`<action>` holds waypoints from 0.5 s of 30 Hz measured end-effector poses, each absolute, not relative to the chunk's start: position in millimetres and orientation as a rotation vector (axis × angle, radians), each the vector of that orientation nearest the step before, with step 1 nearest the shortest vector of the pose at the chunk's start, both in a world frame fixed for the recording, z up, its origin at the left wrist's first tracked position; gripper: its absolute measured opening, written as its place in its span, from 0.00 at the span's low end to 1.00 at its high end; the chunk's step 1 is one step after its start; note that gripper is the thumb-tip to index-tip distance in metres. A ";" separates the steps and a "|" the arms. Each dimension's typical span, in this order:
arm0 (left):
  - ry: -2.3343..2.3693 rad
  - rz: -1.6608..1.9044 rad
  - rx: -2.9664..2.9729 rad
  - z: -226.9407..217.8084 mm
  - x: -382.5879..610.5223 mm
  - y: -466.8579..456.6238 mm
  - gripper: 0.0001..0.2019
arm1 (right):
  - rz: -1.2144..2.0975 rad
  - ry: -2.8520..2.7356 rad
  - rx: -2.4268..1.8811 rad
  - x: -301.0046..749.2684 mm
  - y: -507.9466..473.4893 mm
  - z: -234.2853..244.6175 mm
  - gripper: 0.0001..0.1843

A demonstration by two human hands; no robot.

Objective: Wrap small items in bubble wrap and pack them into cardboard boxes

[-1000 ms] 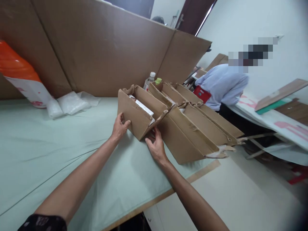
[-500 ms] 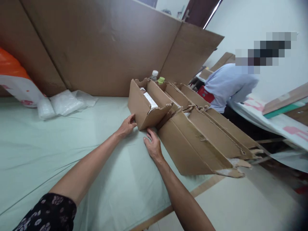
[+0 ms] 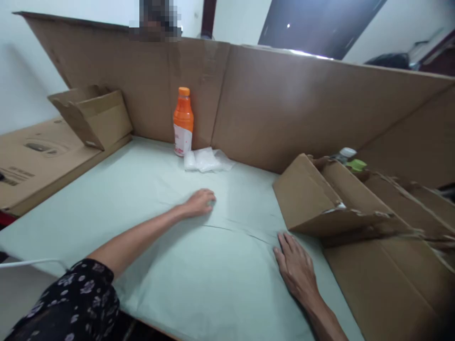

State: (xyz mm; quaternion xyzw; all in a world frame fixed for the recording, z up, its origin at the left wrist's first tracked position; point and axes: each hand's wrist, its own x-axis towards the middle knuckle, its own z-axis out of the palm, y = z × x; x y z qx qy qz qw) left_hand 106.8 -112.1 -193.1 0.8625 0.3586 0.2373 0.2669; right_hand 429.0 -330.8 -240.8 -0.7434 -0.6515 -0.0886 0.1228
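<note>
My left hand (image 3: 199,202) rests on the pale green table cover (image 3: 149,189) near its middle, fingers curled down against the cloth with nothing visible in them. My right hand (image 3: 295,266) lies flat with fingers stretched out, just in front of the near corner of an open cardboard box (image 3: 305,199). That box is the leftmost of a row of long cardboard boxes (image 3: 387,265) at the right.
An orange bottle (image 3: 183,121) and crumpled clear plastic bags (image 3: 206,160) stand by the tall cardboard wall (image 3: 284,99) at the back. A small folded carton (image 3: 94,113) and a flat printed carton (image 3: 31,161) lie at the left. Bottle caps (image 3: 351,158) show behind the boxes.
Both hands have let go of the box and dropped to the table cover. My view has swung left, bringing the orange bottle and left cartons into sight.
</note>
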 end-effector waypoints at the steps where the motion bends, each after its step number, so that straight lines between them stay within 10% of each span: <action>1: 1.108 0.686 2.312 -182.7 79.5 -92.9 0.16 | -0.288 -1.902 -2.175 427.2 -331.9 -242.6 0.32; 11: 2.262 1.331 1.948 -30.3 -161.7 48.2 0.36 | -0.399 -1.875 -2.218 433.7 -333.5 -253.9 0.34; 15: 2.430 1.199 1.998 -24.1 -202.2 84.8 0.25 | -0.387 -1.871 -2.246 434.5 -332.1 -251.1 0.33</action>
